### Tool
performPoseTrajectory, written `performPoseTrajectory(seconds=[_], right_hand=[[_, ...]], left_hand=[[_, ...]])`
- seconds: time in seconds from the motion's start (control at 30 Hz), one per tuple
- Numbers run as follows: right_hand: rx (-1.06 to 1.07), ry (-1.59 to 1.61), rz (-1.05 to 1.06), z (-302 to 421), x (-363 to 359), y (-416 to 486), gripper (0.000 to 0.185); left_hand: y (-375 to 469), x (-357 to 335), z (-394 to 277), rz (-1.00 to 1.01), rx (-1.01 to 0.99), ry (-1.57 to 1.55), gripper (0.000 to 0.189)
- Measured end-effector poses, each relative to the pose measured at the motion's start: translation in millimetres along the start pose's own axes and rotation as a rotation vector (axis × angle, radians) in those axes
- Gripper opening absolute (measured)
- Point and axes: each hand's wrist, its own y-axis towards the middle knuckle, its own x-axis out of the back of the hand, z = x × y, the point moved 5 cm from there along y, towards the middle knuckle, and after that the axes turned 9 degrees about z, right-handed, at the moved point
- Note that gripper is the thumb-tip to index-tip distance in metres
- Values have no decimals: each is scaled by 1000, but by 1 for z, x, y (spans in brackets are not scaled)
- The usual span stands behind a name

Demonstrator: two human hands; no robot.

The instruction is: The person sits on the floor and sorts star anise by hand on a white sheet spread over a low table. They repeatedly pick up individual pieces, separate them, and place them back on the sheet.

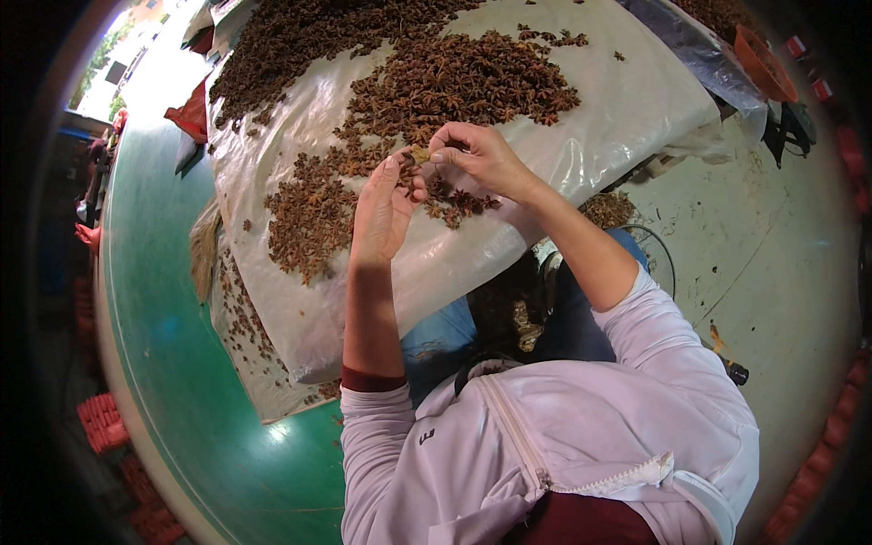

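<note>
My left hand (387, 201) is raised above the plastic-covered work surface, its fingers curled around some brown star anise (407, 174). My right hand (477, 158) meets it from the right, thumb and forefinger pinched on a small yellowish-brown piece (419, 155), perhaps a dry leaf or a pod. Behind both hands spreads a large heap of star anise (463, 78). A smaller heap (310, 218) lies to the left of my left hand, and a few darker stars (460, 204) lie below my right hand.
A darker mass of star anise (272, 58) covers the far left of the white plastic sheet (599, 136). An orange bowl (766, 65) stands at the far right. A straw broom head (204, 248) is by the left edge. Loose bits lie on a lower sheet (252, 368).
</note>
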Motion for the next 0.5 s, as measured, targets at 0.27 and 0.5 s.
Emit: performPoseTrajectory(seconds=[0.27,0.5], right_hand=[[83,-243,34,6,-3,-3,7],[225,-471,-99,23,-12,-3,16]], left_hand=[[-1,-2,-11,-19,17,358,26],[-11,-21,-17,-305,-453,1098,16]])
